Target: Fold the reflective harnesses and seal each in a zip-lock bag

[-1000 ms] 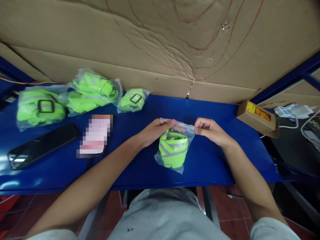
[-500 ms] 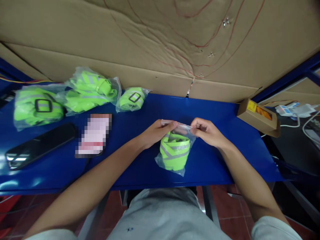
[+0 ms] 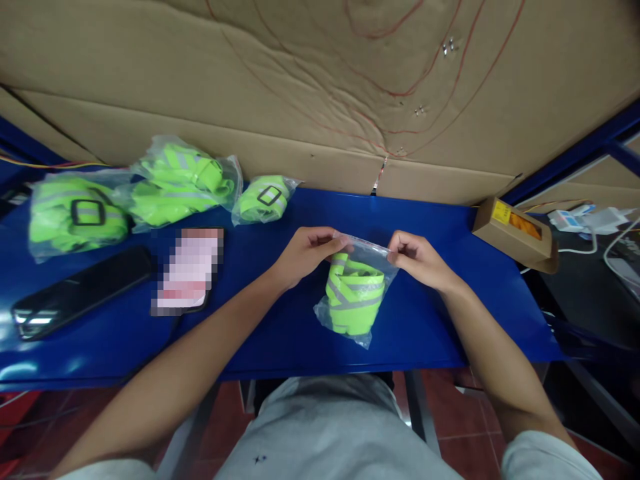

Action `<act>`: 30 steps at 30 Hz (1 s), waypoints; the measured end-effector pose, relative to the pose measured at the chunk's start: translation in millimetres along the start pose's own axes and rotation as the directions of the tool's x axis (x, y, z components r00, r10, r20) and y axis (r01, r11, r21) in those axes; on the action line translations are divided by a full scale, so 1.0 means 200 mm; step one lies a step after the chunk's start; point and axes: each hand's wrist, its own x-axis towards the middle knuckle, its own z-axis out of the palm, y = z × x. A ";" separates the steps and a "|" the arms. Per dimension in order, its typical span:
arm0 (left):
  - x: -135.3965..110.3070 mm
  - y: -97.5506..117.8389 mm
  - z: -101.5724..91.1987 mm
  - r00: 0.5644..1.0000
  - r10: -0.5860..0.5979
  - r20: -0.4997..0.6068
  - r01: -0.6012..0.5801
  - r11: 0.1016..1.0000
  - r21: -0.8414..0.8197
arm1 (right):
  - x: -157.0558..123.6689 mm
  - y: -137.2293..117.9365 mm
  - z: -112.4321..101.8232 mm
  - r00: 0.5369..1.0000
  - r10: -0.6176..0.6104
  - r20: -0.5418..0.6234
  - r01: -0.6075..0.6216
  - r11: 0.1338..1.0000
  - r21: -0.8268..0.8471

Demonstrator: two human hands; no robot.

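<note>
In front of me on the blue table is a clear plastic bag with its top edge stretched between my hands. Inside lies a rolled neon-yellow reflective strap with grey stripes. My left hand pinches the left corner of the bag's top edge, thumb against fingers. At the right corner, my right hand pinches the same edge between thumb and curled fingers. The strap sits below both hands, touched by neither.
Along the back left lie bagged neon straps, one bag showing a black buckle, and a smaller bag. Nearer are a black glossy device and a phone. A cardboard box stands at the right edge.
My left hand has shifted up and slid along to the bag's left corner, thumb drawn back. The bag has moved slightly right, and its top edge is pulled straighter between my hands.
</note>
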 end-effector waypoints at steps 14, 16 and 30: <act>-0.02 0.01 0.03 0.990 0.130 0.053 -0.132 0.990 0.051 | -0.01 0.01 0.02 0.997 0.004 0.077 -0.011 0.996 0.086; -0.01 0.01 0.02 0.994 0.062 0.085 -0.062 0.998 -0.005 | -0.01 -0.01 0.01 0.996 0.025 0.080 -0.032 0.995 0.093; 0.00 0.01 -0.01 0.998 -0.002 0.064 0.005 0.999 -0.047 | -0.01 -0.02 -0.01 0.999 0.038 0.022 -0.039 0.995 0.088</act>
